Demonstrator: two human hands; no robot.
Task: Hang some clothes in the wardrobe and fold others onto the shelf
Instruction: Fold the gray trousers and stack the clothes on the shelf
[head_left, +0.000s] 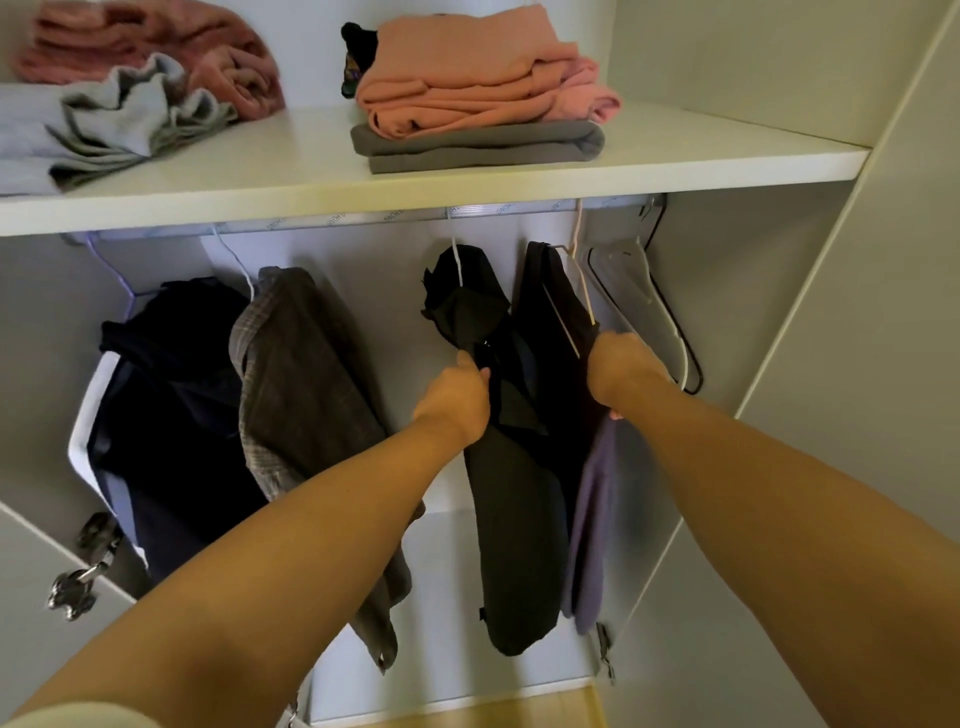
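Observation:
Several dark garments hang on hangers from the rail (467, 212) under the white shelf (467, 179). My left hand (457, 400) pinches the front of a black jacket (511, 519) that hangs in the middle. My right hand (621, 371) grips the shoulder of a dark garment (550, 312) on a cream hanger (576, 291), with a purple cloth (595, 519) hanging below it. On the shelf sits a folded stack of orange and pink clothes (467, 78) on a grey folded piece (478, 148).
A navy garment with white stripe (156, 415) and a brown checked jacket (306, 395) hang at the left. Empty clear and black hangers (644, 306) hang at the far right. Crumpled grey cloth (124, 119) and a pink blanket (156, 47) lie on the shelf's left. Door hinge (88, 566) at lower left.

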